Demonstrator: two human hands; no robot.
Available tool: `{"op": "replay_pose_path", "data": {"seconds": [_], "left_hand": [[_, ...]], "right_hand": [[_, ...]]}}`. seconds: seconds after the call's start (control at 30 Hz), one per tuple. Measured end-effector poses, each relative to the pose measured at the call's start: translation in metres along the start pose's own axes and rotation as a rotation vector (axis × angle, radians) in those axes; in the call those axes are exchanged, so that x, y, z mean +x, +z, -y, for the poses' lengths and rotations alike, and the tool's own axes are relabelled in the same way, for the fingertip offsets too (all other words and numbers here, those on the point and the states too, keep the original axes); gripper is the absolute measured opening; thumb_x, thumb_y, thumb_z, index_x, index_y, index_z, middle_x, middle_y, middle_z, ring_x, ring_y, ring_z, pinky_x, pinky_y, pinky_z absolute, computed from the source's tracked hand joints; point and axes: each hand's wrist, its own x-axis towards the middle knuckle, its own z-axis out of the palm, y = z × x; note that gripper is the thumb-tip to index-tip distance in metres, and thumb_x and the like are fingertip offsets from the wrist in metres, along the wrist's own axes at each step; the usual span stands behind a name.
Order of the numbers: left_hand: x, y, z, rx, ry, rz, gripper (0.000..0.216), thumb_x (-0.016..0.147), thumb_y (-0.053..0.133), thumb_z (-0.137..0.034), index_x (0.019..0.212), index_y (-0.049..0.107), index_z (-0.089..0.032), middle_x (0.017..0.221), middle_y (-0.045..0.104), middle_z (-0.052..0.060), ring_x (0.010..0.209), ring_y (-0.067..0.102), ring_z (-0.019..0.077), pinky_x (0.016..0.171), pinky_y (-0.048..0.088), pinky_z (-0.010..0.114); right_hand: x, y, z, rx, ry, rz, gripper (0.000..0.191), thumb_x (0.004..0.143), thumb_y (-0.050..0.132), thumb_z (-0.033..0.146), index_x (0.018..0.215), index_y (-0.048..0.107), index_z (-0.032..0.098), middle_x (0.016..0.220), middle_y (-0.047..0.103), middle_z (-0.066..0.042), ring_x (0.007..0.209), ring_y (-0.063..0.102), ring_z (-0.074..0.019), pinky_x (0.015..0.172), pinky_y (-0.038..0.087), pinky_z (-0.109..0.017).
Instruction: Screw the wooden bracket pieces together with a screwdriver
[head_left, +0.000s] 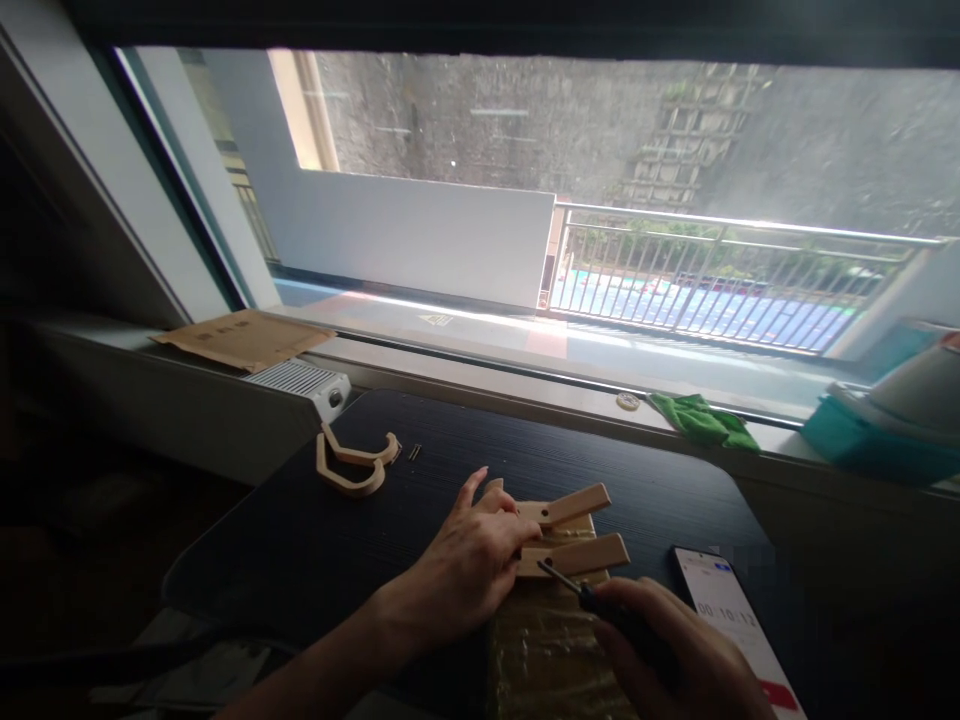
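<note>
My right hand (667, 650) is wrapped round the dark handle of a screwdriver (564, 577). The screwdriver's tip meets the nearer of two light wooden pieces (596, 553), close to a hole in it. My left hand (480, 550) presses down over the left ends of both, its fingers closed on them; the farther wooden piece (585, 505) also shows a dark hole. Both lie across a block wrapped in shiny brown tape (555, 650). Two curved wooden hooks (352, 485) rest on the table to the left, with a couple of small screws (415, 453) beside them.
A phone (731, 620) showing a timer lies on the black table (300, 560) at the right. Along the windowsill are a roll of tape (628, 401), a green cloth (701, 420) and a teal container (862, 440). A brown envelope (247, 337) lies at the left.
</note>
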Motion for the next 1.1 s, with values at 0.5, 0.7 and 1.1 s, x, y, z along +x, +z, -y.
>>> {"op": "replay_pose_path", "data": {"seconds": [0.5,0.7,1.1], "left_hand": [[-0.002,0.004,0.001,-0.035,0.036,-0.083,0.047,0.071,0.046,0.001,0.110,0.054,-0.024,0.100,0.062,0.002,0.107,0.049,0.0193,0.108,0.012,0.052],[-0.002,0.004,0.002,-0.050,0.041,-0.066,0.055,0.070,0.047,0.003,0.117,0.051,-0.025,0.101,0.063,0.000,0.107,0.049,0.0191,0.108,0.010,0.050],[-0.003,0.005,0.003,-0.058,0.073,-0.098,0.055,0.070,0.048,0.002,0.119,0.048,-0.024,0.103,0.063,0.002,0.106,0.050,0.0203,0.107,0.015,0.052]], "right_hand": [[0.018,0.005,0.012,-0.058,-0.008,0.157,0.016,0.084,0.048,0.023,0.098,0.055,0.022,0.084,0.065,-0.002,0.069,0.062,-0.0132,0.060,0.048,-0.022],[0.031,-0.006,0.020,-0.145,-0.031,0.319,0.018,0.085,0.047,0.020,0.100,0.056,0.023,0.090,0.064,-0.002,0.077,0.062,-0.0137,0.066,0.048,-0.024],[0.064,-0.017,0.048,-0.360,-0.135,0.476,0.023,0.080,0.050,0.011,0.093,0.058,0.028,0.089,0.064,0.004,0.077,0.061,-0.0136,0.064,0.044,-0.023]]}}
